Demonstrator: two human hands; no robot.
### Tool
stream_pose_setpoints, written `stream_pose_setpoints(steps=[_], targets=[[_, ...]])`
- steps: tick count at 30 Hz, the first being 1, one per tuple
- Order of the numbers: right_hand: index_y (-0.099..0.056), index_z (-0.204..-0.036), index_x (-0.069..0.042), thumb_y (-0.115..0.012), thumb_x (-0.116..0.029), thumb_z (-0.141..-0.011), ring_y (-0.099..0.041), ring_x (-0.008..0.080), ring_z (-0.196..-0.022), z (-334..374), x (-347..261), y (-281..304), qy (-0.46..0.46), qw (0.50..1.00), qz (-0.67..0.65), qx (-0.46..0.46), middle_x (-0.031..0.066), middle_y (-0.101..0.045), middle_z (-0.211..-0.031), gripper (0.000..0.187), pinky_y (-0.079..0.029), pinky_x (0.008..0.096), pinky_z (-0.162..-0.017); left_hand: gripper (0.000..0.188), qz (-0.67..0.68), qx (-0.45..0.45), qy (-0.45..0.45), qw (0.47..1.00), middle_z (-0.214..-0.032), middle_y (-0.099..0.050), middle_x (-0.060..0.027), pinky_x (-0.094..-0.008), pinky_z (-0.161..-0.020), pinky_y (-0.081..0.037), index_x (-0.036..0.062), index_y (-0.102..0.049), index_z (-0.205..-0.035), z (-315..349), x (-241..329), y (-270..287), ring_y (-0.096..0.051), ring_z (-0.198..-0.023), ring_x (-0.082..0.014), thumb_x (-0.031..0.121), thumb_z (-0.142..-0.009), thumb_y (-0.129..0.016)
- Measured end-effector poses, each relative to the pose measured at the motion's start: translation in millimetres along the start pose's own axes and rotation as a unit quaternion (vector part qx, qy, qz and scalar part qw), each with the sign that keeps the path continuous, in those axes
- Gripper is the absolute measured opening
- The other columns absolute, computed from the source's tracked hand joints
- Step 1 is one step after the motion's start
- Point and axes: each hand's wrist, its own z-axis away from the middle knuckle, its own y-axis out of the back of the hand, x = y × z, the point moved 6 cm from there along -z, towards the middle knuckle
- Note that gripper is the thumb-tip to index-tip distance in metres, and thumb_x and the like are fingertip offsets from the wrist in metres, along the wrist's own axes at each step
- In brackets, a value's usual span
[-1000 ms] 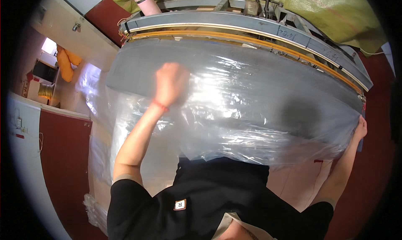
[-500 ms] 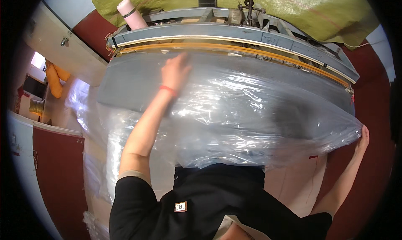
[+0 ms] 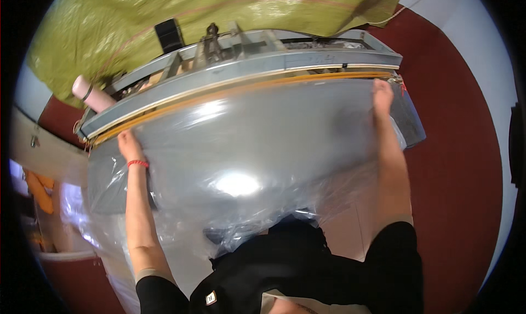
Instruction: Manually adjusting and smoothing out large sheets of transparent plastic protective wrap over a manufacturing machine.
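– Head view: where's the clear plastic sheet [image 3: 274, 133]?
– Mid-frame, spread over the grey slab [image 3: 105, 177], just below the orange strip [image 3: 350, 75]
– What has hold of it?
– The left hand [image 3: 130, 145], left of centre, and the blurred right hand [image 3: 383, 99], upper right, fingers curled closed on its far edge, the sheet stretched between them

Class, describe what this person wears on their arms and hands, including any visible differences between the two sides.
The left hand and right hand are ungloved. A thin red band circles the left wrist; none shows on the right. Short black sleeves leave the forearms uncovered, and beige trim edges the left sleeve.
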Motion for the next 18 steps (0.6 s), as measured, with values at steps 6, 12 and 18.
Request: stream_pose_setpoints(steps=[6, 12, 18], targets=[[-0.052, -0.078, -0.003, -0.066, -0.014, -0.077, -0.046, 0.0068, -0.048, -4.1, -8.2, -37.5, -0.013, 0.988, -0.154, 0.024, 0.0007, -0.054, -0.06, 0.018, -0.038, 0.0214, -0.046, 0.014, 0.1, -0.063, 0.038, 0.992, -0.057, -0.043, 0.0055, -0.0189, -0.041, -0.028, 0.0107, -0.048, -0.075, -27.0, -17.7, -18.7, -0.035, -0.047, -0.0035, 0.018, -0.084, -0.056], [-0.045, -0.085, -0.003, -0.065, -0.012, -0.076, -0.048, 0.0108, -0.045, -12.6, 5.3, -21.7, -0.04, 0.987, -0.134, 0.085, 0.0048, -0.054, -0.059, 0.023, -0.039, 0.0237, -0.042, 0.01, 0.122, 0.01, 0.085, 0.989, -0.06, -0.045, 0.0028, -0.0196, -0.044, -0.035, 0.008, -0.048, -0.079, -14.5, -4.1, -22.5, -0.04, -0.05, -0.0061, 0.013, -0.083, -0.055], [-0.047, -0.094, -0.006, -0.051, -0.012, -0.082, -0.048, 0.0123, -0.045, 0.9, -32.6, -20.3, -0.113, 0.982, -0.118, 0.09, 0.0057, -0.054, -0.064, 0.013, -0.039, 0.0245, -0.038, 0.011, 0.142, -0.007, 0.12, 0.983, -0.069, -0.052, -0.0064, -0.0263, -0.056, -0.05, 0.0007, -0.047, -0.083, -30.7, -14.8, -1.4, -0.051, -0.058, -0.0136, 0.004, -0.084, -0.037]])
